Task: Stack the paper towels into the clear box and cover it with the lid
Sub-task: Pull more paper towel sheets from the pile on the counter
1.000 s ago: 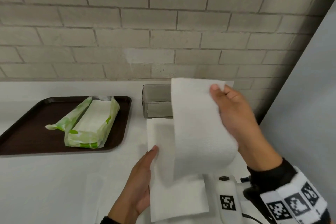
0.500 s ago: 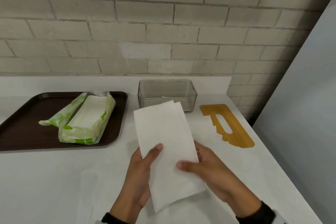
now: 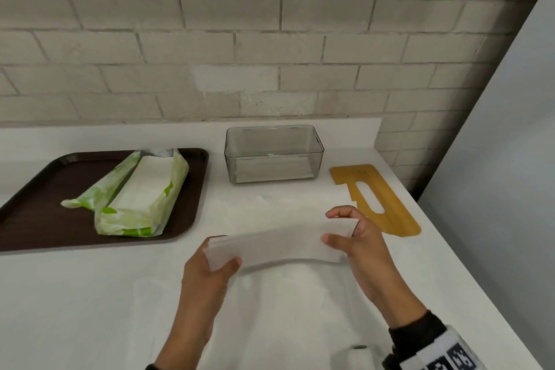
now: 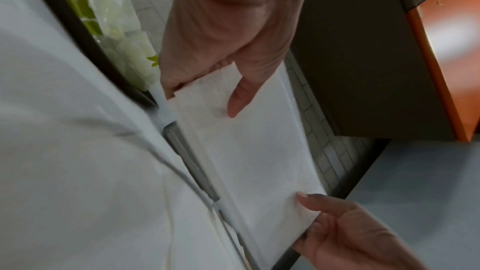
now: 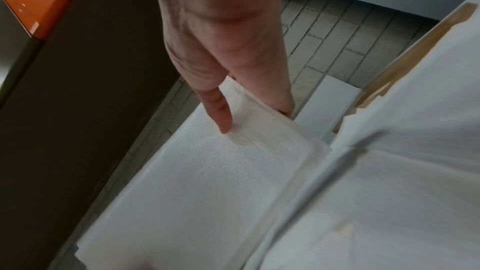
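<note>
One folded paper towel (image 3: 279, 245), held level above the bench (image 3: 75, 294): left hand (image 3: 210, 273) pinching one end, right hand (image 3: 357, 237) pinching the other. Clear box (image 3: 274, 156) beyond, lid (image 3: 375, 198) beside it.

A dark brown tray (image 3: 36, 219) lay at the left on the white counter (image 3: 75, 294). A pale brick wall (image 3: 270, 39) rose at the far side.

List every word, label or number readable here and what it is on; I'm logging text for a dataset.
No readable text anywhere.
Green and white towel package: leaf pattern only, no legible print.
Wrist band: black and white square marker pattern, no letters or digits.
Wooden lid, clear box, paper towel: blank.
</note>
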A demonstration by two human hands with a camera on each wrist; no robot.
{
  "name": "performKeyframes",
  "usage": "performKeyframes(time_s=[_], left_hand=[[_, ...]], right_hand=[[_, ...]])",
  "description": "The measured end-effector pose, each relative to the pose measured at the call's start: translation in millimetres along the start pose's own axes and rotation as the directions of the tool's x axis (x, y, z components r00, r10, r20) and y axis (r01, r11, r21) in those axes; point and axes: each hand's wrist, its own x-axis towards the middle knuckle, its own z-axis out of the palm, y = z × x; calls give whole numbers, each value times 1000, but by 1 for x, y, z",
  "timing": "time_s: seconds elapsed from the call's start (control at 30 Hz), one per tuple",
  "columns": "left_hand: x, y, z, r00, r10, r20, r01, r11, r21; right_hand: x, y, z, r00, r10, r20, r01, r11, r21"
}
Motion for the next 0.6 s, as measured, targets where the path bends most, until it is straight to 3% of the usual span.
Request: performKeyframes(time_s=[0.2,0.37,0.47,0.53,0.6], left_hand=[[-5,-6,6,999,-11,-50,14,998,58],[-7,-7,12,998,-2,-58,6,997,74],[-2,-6,1,997,-43,-65,46,998,53],[1,-1,-12,998,-53,27,48,984,169],[-1,8,-16,975,-74,210,-2,941,340]], right_hand=[[4,19,-5,997,81,-1,-81,997,21],[1,34,-2,991,130,26,-124,976,-179],[1,20,-9,993,119,17,-115,981,-154],[2,-2,-15,998,52,27,-48,990,-135],[4,-28,-14,996,-54,65,61,992,-108]])
